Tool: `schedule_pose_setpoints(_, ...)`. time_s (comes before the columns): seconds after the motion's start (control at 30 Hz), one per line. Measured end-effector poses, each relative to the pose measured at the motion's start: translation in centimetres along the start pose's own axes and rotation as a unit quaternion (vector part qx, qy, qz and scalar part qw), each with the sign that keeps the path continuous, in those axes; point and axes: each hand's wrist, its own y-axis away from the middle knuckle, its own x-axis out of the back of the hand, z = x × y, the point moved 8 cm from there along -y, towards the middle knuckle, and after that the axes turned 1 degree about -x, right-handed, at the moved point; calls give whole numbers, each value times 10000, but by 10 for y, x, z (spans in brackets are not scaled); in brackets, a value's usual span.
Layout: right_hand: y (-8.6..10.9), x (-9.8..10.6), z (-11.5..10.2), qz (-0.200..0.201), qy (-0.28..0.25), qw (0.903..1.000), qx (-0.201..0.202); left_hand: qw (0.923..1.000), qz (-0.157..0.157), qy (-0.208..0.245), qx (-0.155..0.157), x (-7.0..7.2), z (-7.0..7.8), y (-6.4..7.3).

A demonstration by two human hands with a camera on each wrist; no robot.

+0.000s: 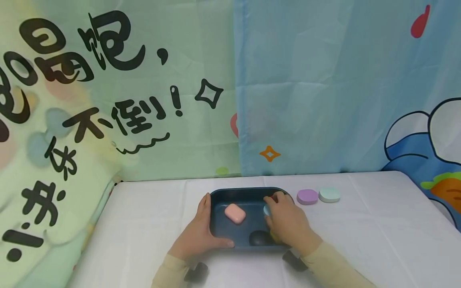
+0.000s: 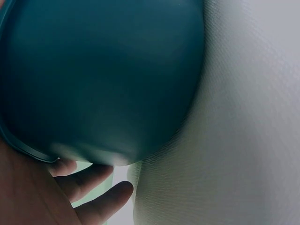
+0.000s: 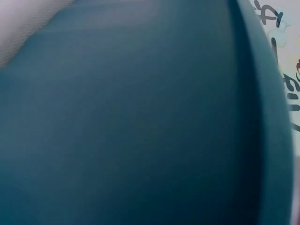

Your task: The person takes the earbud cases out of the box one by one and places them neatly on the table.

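Observation:
A dark blue rectangular tray (image 1: 245, 232) rests on the white-covered table. My left hand (image 1: 198, 234) grips its left end, thumb over the front rim and fingers along the outer wall; the left wrist view shows fingertips (image 2: 119, 192) past the tray's edge. Inside lie a pink rounded block (image 1: 235, 213) and a black oval piece (image 1: 260, 238). My right hand (image 1: 289, 222) reaches in at the right, thumb and index finger around a light blue piece (image 1: 266, 210). A yellow piece (image 1: 275, 237) and a bit of red (image 1: 272, 197) are mostly hidden by this hand.
A purple rounded block (image 1: 307, 197) and a mint green one (image 1: 329, 195) lie side by side on the table, right of the tray. Printed curtains (image 1: 309, 100) hang behind the table and along its left side. The tray's wall (image 3: 140, 117) fills most of the right wrist view.

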Motion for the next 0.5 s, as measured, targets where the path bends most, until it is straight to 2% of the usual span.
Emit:
schedule_pose_setpoints(0.23, 1, -3, 0, -79, 3, 9999, -66, 10000, 22, -52, -28, 1, 0, 0)
schedule_pose_setpoints(0.5, 0, -12, -5, -655, 288, 9974, -9, 10000, -1, 0, -11, 1, 2, 1)
